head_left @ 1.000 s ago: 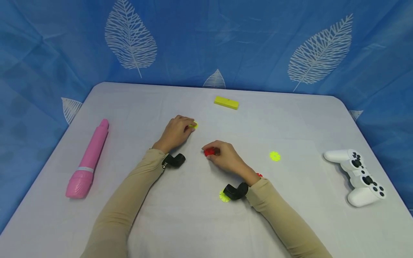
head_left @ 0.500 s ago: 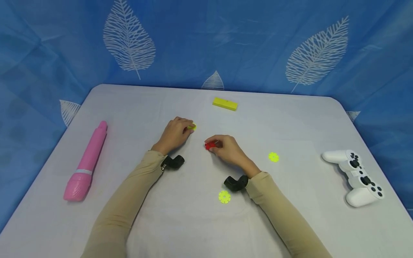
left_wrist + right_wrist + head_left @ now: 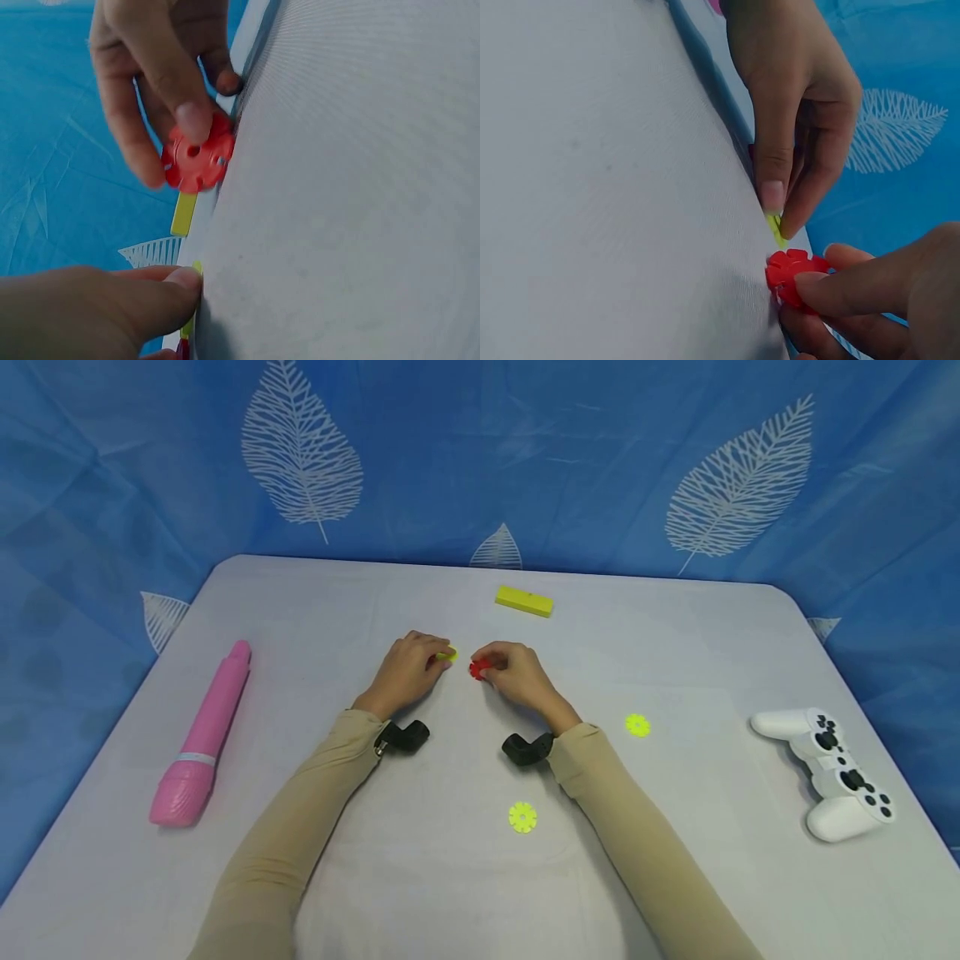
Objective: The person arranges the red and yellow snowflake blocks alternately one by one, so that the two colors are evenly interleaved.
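Observation:
My left hand (image 3: 407, 670) pinches a yellow notched, flower-shaped plastic disc (image 3: 452, 654) between thumb and fingers, close over the white table. It stands edge-on in the right wrist view, a thin yellow strip (image 3: 775, 225) below the thumb. A dark red sliver (image 3: 182, 349) shows under the yellow disc in the left wrist view, mostly hidden by the left hand. Facing it, my right hand (image 3: 517, 675) holds a red disc (image 3: 477, 670) of the same notched kind by its edge. The red disc has a small centre hole, and a short gap separates it from the yellow one.
Two yellow notched discs lie flat: one (image 3: 522, 817) near the front, another (image 3: 638, 725) right of my right arm. A yellow bar (image 3: 524, 602) lies at the back. A pink microphone-shaped object (image 3: 202, 739) is at left, a white game controller (image 3: 828, 772) at right.
My right hand has moved away from me with the red disc, up close to the yellow disc in my left hand. The left hand has stayed in place.

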A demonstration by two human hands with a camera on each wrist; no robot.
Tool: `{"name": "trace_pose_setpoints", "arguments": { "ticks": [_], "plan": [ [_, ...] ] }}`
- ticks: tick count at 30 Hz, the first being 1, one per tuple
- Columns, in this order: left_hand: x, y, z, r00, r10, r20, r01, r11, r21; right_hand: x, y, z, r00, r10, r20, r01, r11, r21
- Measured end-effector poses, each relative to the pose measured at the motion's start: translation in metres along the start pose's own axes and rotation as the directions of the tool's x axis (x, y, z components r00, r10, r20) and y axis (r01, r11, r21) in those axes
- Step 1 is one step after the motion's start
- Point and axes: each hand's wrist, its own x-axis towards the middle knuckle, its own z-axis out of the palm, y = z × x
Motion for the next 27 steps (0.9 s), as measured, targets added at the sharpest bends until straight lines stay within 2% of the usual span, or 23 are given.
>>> {"name": "trace_pose_setpoints", "arguments": {
  "ticks": [7, 14, 22, 27],
  "plan": [
    [0.001, -0.001, -0.002, 1.0, 0.028, -0.003, -0.028, 1.0, -0.005, 0.018, -0.008, 0.008, 0.999, 0.004, -0.036, -0.004, 1.0, -0.011],
    [0.002, -0.001, -0.003, 1.0, 0.025, 0.008, -0.024, 1.0, -0.008, 0.029, -0.012, 0.01, 0.998, 0.01, -0.058, -0.015, 0.997, -0.081],
    [0.003, -0.002, -0.003, 0.999, 0.031, -0.007, -0.031, 1.0, -0.001, 0.029, -0.012, 0.013, 0.994, -0.071, -0.089, 0.058, 0.987, -0.147],
    [0.002, -0.002, -0.004, 1.0, 0.03, 0.0, -0.03, 1.0, 0.002, 0.028, -0.012, 0.016, 0.992, -0.096, -0.088, 0.079, 0.981, -0.177]
  ]
}}
